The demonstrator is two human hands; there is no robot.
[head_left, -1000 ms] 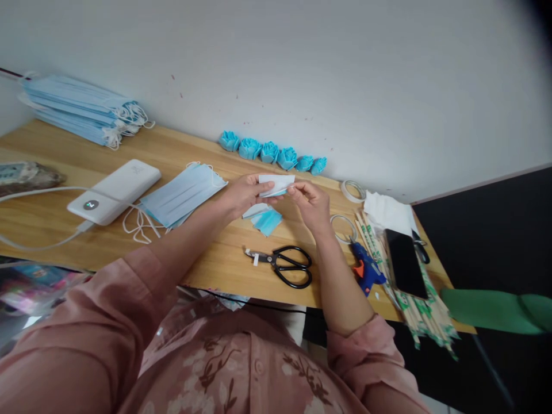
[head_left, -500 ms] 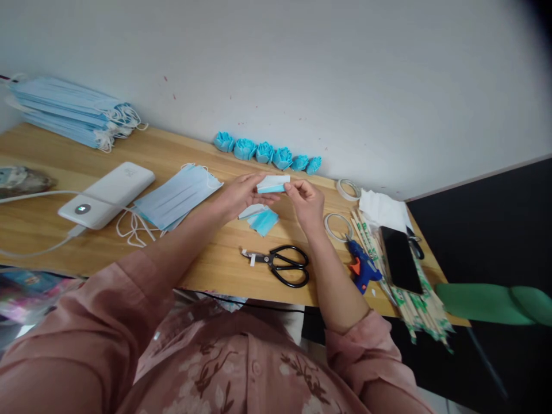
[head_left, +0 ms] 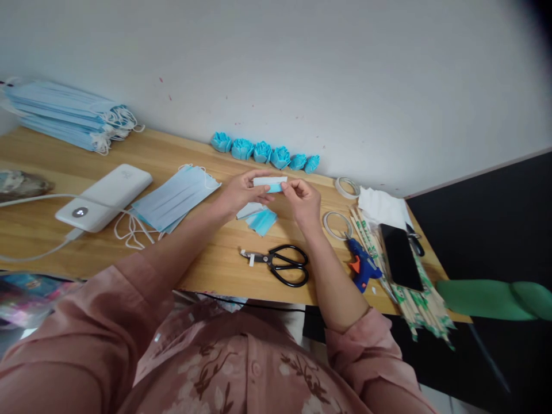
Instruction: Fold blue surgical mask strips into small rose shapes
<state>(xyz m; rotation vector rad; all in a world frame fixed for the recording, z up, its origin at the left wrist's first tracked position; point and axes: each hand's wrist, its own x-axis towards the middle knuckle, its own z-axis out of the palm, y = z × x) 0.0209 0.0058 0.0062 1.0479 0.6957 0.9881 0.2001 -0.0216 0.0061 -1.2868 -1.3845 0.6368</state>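
Between my two hands is a small folded piece of mask fabric (head_left: 275, 188), white along the top and blue below. My left hand (head_left: 244, 192) grips its left end, thumb in front and fingers behind. At the right end, my right hand (head_left: 303, 200) pinches the lower edge. Under the hands, a few cut blue and white fabric pieces (head_left: 262, 221) lie on the wooden table (head_left: 207, 253). Closer to me are black-handled scissors (head_left: 276, 263) with white bits at the blade tips.
Blue fabric flowers (head_left: 262, 152) line the wall. Face masks (head_left: 175, 192), a mask stack (head_left: 69, 112) and a white power bank (head_left: 106, 195) are at left. Tape rolls (head_left: 337, 225), a blue glue gun (head_left: 363, 264), a phone (head_left: 401, 256) and wrapped sticks (head_left: 420, 310) lie at right.
The white part of the fabric piece looks narrower now, and my left thumb has moved onto its front. The view has shifted slightly.
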